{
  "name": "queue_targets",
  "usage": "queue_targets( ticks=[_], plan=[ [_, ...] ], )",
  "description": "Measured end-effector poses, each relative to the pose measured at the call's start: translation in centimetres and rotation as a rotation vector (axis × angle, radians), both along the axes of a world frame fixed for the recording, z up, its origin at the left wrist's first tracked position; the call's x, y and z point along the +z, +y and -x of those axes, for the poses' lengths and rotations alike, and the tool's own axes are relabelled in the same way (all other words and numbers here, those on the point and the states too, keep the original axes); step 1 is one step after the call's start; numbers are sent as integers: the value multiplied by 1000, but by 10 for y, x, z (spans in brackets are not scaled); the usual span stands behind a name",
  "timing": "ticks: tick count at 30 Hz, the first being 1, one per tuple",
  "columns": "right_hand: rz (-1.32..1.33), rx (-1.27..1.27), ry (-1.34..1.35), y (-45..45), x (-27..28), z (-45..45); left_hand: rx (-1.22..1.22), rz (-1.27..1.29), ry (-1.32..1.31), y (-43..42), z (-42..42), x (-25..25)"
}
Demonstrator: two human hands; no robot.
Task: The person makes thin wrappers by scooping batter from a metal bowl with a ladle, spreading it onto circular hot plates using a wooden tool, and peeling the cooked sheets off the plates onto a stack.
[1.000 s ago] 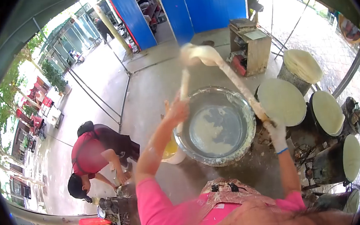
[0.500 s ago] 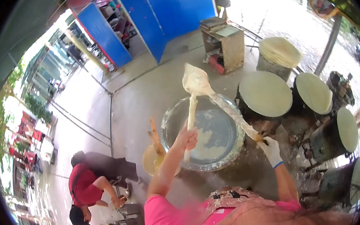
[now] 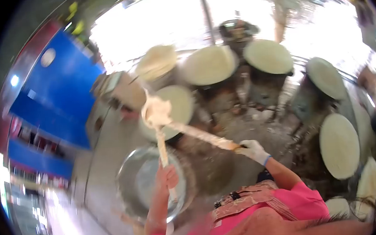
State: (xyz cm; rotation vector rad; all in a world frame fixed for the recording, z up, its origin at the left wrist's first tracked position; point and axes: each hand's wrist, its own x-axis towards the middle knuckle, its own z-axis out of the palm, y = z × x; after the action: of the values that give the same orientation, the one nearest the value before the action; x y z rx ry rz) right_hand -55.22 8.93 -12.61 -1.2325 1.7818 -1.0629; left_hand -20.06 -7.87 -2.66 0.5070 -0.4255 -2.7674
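Note:
My bare left hand (image 3: 170, 176) is closed around a pale stick (image 3: 162, 146) that points up and away from me. In a white glove, my right hand (image 3: 254, 151) grips the brownish end of a second stick (image 3: 200, 134), coated in pale dough or batter. The far ends of both sticks meet in a thick, sticky lump of dough (image 3: 157, 112), held up in the air. Behind that lump lies a round pale-topped griddle (image 3: 180, 104), partly covered by it. Below my left hand stands a large metal basin (image 3: 131, 156) with pale residue inside.
Several griddles on dark stands curve around me, among them a back griddle (image 3: 210, 65), a right griddle (image 3: 325, 77) and a near-right griddle (image 3: 340, 146). A pale stack of sheets (image 3: 158, 62) and a box-like cabinet (image 3: 127, 89) stand behind. Blue panels (image 3: 60, 88) rise at left.
My view has turned right, toward the griddles. Both sticks and the dough lump have swung from over the basin to in front of a griddle. The other person has left view.

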Motion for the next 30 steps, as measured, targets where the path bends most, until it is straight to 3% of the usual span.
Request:
queue_targets(
  ticks=[2, 4, 5, 9, 11, 13, 14, 17, 20, 21, 22, 24, 26, 29, 30],
  plan=[
    [-234, -58, -131, 29, 8, 42, -4, -71, -244, 1, 79, 15],
    [-237, -99, -16, 71, -26, 94, 3, -33, -368, 2, 155, 8],
    [-255, -115, 69, 97, -36, 118, -43, -473, -149, -1, 195, -6],
    [-413, -448, 7, 217, -37, 181, -247, -551, -159, 14, 348, -58],
    [-504, -660, 100, 261, -24, 206, -388, -531, -25, 25, 431, -80],
    [-497, -859, 324, 296, -11, 225, -558, -669, 59, 39, 520, -82],
    [-598, -934, 453, 310, -5, 238, -606, -602, 23, 48, 565, -70],
    [-733, -1266, 485, 341, 22, 273, -883, -345, -3, 75, 689, -38],
    [-613, -1589, 248, 341, 52, 310, -992, 124, -159, 102, 793, -6],
    [-425, -1641, 353, 331, 56, 325, -1039, 227, -146, 108, 831, -6],
    [-229, -1683, 462, 317, 54, 340, -1034, 352, -133, 116, 875, -26],
    [-126, -1627, 510, 288, 59, 374, -1032, 563, -210, 135, 938, -48],
    [-246, -1515, 532, 254, 52, 409, -1001, 851, -115, 153, 988, -88],
    [-486, -1483, 737, 225, -25, 480, -879, 1316, -15, 171, 1061, -175],
    [-591, -1464, 785, 216, -26, 487, -731, 1621, 39, 170, 1059, -186]
  ],
)
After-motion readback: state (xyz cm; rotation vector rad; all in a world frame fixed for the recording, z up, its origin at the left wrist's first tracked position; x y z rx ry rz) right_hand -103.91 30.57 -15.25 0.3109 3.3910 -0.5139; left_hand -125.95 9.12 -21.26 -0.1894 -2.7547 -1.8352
